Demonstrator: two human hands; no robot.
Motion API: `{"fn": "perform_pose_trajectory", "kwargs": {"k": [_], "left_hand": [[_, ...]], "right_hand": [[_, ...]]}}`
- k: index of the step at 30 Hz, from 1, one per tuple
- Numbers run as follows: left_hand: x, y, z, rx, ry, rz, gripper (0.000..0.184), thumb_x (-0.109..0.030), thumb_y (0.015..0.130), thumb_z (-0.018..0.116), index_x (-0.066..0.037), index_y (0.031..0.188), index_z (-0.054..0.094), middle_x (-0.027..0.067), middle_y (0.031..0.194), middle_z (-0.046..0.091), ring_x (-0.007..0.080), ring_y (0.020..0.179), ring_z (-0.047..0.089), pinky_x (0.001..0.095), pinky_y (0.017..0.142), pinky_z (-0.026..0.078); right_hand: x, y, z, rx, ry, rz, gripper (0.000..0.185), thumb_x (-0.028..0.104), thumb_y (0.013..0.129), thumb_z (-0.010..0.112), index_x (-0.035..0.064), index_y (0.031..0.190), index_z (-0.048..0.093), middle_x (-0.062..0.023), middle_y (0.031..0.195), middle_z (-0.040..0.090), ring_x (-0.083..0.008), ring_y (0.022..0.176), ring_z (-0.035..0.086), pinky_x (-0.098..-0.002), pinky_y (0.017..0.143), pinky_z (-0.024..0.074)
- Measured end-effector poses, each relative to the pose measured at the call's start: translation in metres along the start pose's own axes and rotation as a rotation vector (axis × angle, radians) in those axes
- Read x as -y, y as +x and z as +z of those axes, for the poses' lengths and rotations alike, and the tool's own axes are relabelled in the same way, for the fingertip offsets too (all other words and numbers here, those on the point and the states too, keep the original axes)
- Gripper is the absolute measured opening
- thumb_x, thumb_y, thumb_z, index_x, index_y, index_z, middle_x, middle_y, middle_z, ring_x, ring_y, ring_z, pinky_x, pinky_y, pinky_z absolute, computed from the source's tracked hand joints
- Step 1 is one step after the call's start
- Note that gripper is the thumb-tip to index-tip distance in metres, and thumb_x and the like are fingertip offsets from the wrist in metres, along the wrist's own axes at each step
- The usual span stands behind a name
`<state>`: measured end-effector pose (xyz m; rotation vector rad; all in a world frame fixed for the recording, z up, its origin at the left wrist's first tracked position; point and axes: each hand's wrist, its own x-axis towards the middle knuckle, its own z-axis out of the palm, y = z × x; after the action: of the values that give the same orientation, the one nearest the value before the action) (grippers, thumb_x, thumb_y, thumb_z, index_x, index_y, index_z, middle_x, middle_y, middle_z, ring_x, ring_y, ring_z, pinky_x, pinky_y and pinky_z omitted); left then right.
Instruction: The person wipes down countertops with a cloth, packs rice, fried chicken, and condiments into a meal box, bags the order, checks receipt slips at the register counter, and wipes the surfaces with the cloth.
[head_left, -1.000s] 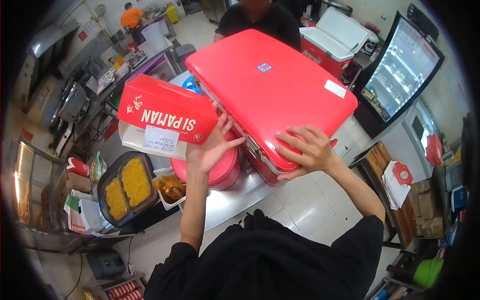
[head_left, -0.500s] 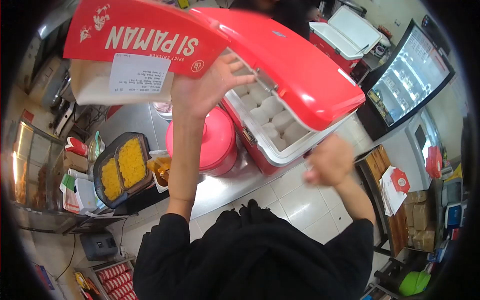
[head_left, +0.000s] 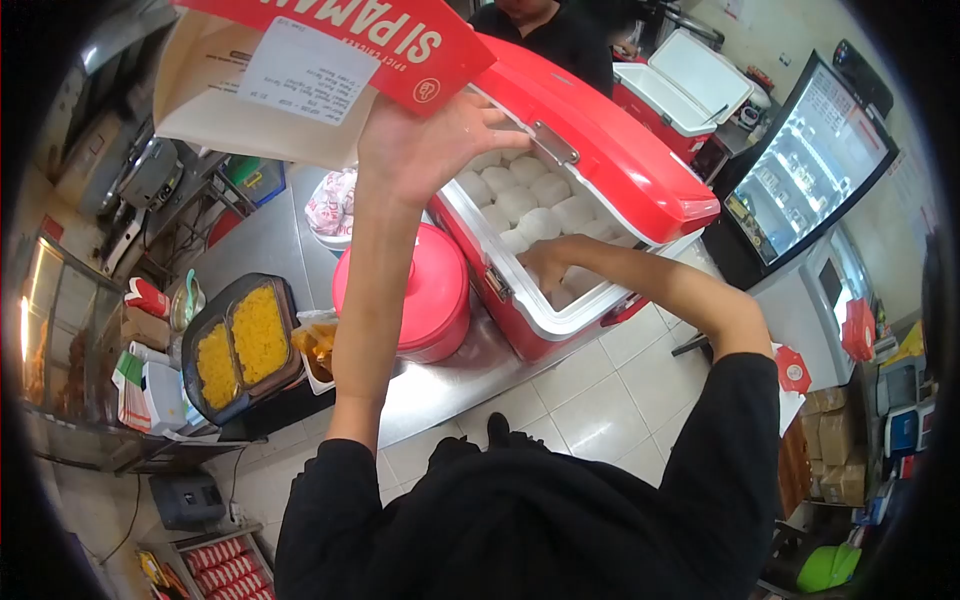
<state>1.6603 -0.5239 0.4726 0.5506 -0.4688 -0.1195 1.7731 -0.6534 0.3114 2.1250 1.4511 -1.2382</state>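
A red-banded paper food carton [head_left: 240, 105] with a printed order slip [head_left: 310, 68] is held at my left hand [head_left: 425, 145]. Part of the grip is hidden behind its red band. The thumb and some fingers of that hand reach out to the raised red lid [head_left: 620, 150] of a cooler box [head_left: 520, 330]. White round wrapped bundles [head_left: 518, 203] fill the cooler in rows. Inside its near end, my right hand [head_left: 548, 265] has its fingers curled down on a bundle; the fingertips are partly hidden.
Left of the cooler stand a pink lidded bucket [head_left: 435, 285] and a black tray of yellow food [head_left: 265, 330] on the metal counter [head_left: 415, 395]. Another person [head_left: 560, 50] stands behind the lid. A second open cooler [head_left: 690, 80] and a glass-door fridge [head_left: 815, 150] are beyond.
My right hand has moved from outside the cooler's near side into it, among the bundles. The carton has tilted and shifted up and right with my left hand. The other person is more visible.
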Motion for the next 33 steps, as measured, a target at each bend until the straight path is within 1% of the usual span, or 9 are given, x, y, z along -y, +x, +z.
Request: {"fn": "perform_pose_trajectory", "kwargs": {"k": [5,7,12,15,18,23,30,31,33], "left_hand": [[0.0,-0.012,-0.008,-0.055,0.065,-0.011,0.058,-0.044,0.086,0.038,0.002,0.121,0.034,0.0287,0.13,0.028,0.049,0.12,0.025,0.062,0.094,0.021],[0.004,-0.021,-0.015,-0.102,0.057,-0.025,0.059,-0.044,0.086,0.037,0.002,0.122,0.033,0.0294,0.13,0.027,0.0496,0.119,0.025,0.0622,0.093,0.021],[-0.001,-0.04,-0.036,-0.141,-0.118,-0.164,0.051,-0.035,0.086,0.04,0.004,0.12,0.034,0.0298,0.126,0.033,0.0471,0.116,0.033,0.0643,0.092,0.02],[-0.008,-0.074,-0.024,-0.535,0.352,-0.026,0.048,-0.025,0.085,0.041,0.006,0.121,0.031,0.0305,0.117,0.036,0.0448,0.111,0.038,0.0606,0.09,0.03],[-0.027,-0.146,-0.017,-0.683,0.253,0.057,0.051,-0.007,0.075,0.044,0.001,0.122,0.027,0.0209,0.11,0.044,0.0378,0.099,0.047,0.0566,0.083,0.038],[-0.028,-0.329,0.031,-1.291,0.693,0.201,0.065,-0.025,0.075,0.052,-0.017,0.13,0.02,0.0144,0.115,0.044,0.0286,0.092,0.054,0.049,0.073,0.042],[0.004,-0.629,0.192,-1.661,0.743,0.266,0.061,-0.042,0.084,0.045,-0.018,0.132,0.015,0.0121,0.127,0.035,0.0328,0.103,0.05,0.0482,0.077,0.048],[0.01,-0.67,0.211,-1.684,0.71,0.31,0.061,-0.042,0.084,0.045,-0.018,0.132,0.015,0.0121,0.127,0.035,0.0331,0.104,0.05,0.0484,0.078,0.048],[0.025,-0.75,0.243,-1.724,0.653,0.4,0.062,-0.043,0.084,0.046,-0.018,0.132,0.015,0.0121,0.128,0.034,0.0336,0.105,0.049,0.0489,0.078,0.047]], "right_hand": [[-0.007,-0.072,0.04,-1.144,0.082,-0.28,0.079,0.031,0.053,0.076,0.0006,0.117,0.042,-0.0136,0.109,0.052,-0.026,0.1,0.052,-0.0326,0.082,0.0431],[0.049,-0.143,0.064,-1.191,0.347,-0.374,0.075,0.03,0.053,0.076,0.0009,0.114,0.043,-0.0132,0.108,0.052,-0.0246,0.099,0.053,-0.0326,0.083,0.0428],[0.127,-0.143,0.166,-1.049,0.86,-0.528,0.067,0.009,0.053,0.074,0.0046,0.11,0.038,-0.0136,0.106,0.051,-0.0262,0.099,0.052,-0.0335,0.085,0.0402],[0.164,-0.128,0.182,-0.831,1.375,-0.726,0.065,0.004,0.055,0.076,0.0068,0.107,0.038,-0.0112,0.115,0.046,-0.0195,0.106,0.047,-0.0336,0.089,0.0386],[0.197,-0.126,0.177,-0.719,1.465,-0.745,0.067,0.002,0.053,0.077,0.0067,0.108,0.038,-0.0098,0.115,0.045,-0.0185,0.107,0.045,-0.0337,0.091,0.0372],[0.28,-0.129,0.141,-0.908,1.167,-1.089,0.073,0.018,0.05,0.079,0.0027,0.11,0.041,-0.0125,0.109,0.049,-0.0157,0.1,0.049,-0.0286,0.087,0.0384],[0.537,-0.077,0.112,0.098,1.247,-0.967,0.039,0.018,0.08,0.058,-0.0068,0.109,0.049,-0.0096,0.103,0.057,-0.015,0.092,0.055,-0.0278,0.083,0.0413],[0.576,-0.06,0.115,0.08,1.038,-1.009,0.041,0.019,0.076,0.063,-0.0039,0.107,0.05,-0.0094,0.102,0.057,-0.0154,0.092,0.055,-0.0286,0.082,0.0417],[0.658,-0.045,0.144,-0.482,0.553,-1.138,0.047,0.018,0.067,0.071,0.0006,0.105,0.049,-0.0111,0.1,0.058,-0.0183,0.09,0.056,-0.03,0.079,0.043]]}}
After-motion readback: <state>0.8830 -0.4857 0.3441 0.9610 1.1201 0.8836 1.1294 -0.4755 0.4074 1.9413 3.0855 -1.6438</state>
